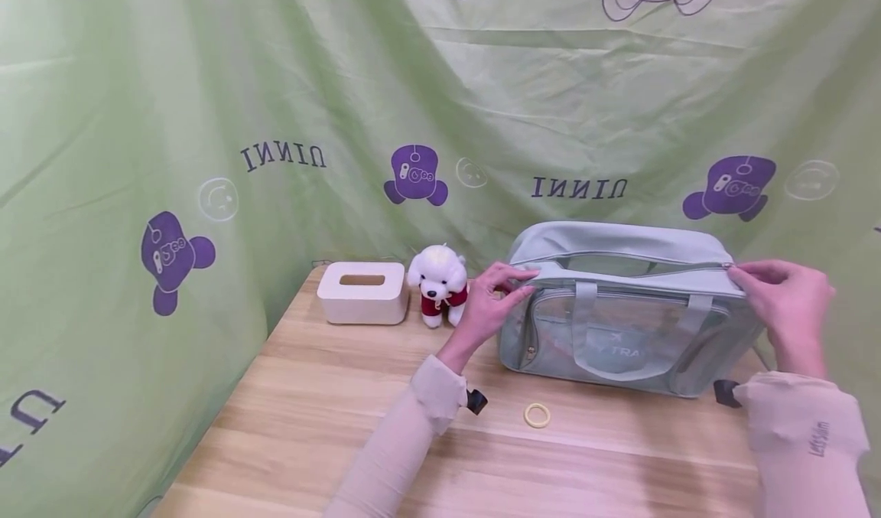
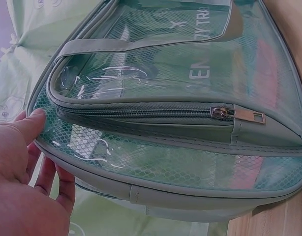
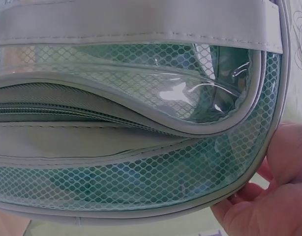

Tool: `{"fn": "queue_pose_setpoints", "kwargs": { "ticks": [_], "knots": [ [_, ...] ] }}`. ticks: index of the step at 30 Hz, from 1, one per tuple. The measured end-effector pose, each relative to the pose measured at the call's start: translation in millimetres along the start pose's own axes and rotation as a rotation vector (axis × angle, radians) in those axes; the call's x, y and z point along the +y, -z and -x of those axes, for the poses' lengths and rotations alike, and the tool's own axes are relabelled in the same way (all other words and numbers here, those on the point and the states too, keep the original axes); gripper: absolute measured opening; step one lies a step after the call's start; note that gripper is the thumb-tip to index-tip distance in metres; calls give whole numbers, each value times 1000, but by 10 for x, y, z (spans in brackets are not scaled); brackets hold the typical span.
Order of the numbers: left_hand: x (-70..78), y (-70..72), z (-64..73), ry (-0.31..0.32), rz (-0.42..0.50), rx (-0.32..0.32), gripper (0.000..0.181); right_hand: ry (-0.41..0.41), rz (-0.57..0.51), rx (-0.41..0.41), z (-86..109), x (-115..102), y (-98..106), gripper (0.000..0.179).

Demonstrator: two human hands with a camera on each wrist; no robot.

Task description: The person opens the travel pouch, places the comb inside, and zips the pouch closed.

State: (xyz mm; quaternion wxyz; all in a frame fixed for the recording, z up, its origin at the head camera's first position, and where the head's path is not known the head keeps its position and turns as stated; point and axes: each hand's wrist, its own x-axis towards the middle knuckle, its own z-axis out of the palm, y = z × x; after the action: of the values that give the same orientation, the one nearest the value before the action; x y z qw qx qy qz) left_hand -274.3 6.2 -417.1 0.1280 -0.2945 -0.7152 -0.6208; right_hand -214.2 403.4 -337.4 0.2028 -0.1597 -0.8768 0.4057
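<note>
A pale green travel bag (image 1: 622, 334) with clear mesh-backed panels stands upright at the table's right side. Its top zipper gapes along much of its length, and the zipper slider (image 1: 726, 265) shows near the right end. My left hand (image 1: 492, 304) pinches the top left corner; in the left wrist view its thumb (image 2: 35, 123) lies on the front, with fingers behind the edge. With thumb and fingers, my right hand (image 1: 791, 296) grips the top right corner beside the slider. Colored contents show dimly through the clear panels.
Left of the bag sits a white plush dog (image 1: 438, 285) in a red top, with a white tissue box (image 1: 362, 294) beside it. A yellow ring (image 1: 537, 415) lies on the wooden table (image 1: 330, 411) in front. A green printed curtain (image 1: 344, 82) hangs behind.
</note>
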Motion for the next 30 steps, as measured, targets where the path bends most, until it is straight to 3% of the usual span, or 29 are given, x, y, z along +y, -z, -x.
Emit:
{"fn": "queue_pose_setpoints", "kwargs": {
  "ticks": [3, 7, 11, 14, 19, 30],
  "knots": [
    [1, -15, -2, 6, 2, -9, 30, -9, 56, -8, 2, 13, 14, 8],
    [-15, -28, 7, 18, 27, 15, 30, 17, 168, -66, -28, 22, 27, 49],
    [-35, -89, 33, 44, 96, 57, 29, 23, 193, -138, -57, 29, 40, 60],
    [-47, -165, 60, 67, 128, 91, 29, 37, 205, -158, -64, 22, 43, 59],
    [-47, -269, 81, 81, 141, 152, 28, 85, 247, -126, -58, -65, 47, 53],
    [-42, -353, 81, 19, 96, 242, 25, -15, 196, -111, -22, -174, -18, 54]
  ]
}}
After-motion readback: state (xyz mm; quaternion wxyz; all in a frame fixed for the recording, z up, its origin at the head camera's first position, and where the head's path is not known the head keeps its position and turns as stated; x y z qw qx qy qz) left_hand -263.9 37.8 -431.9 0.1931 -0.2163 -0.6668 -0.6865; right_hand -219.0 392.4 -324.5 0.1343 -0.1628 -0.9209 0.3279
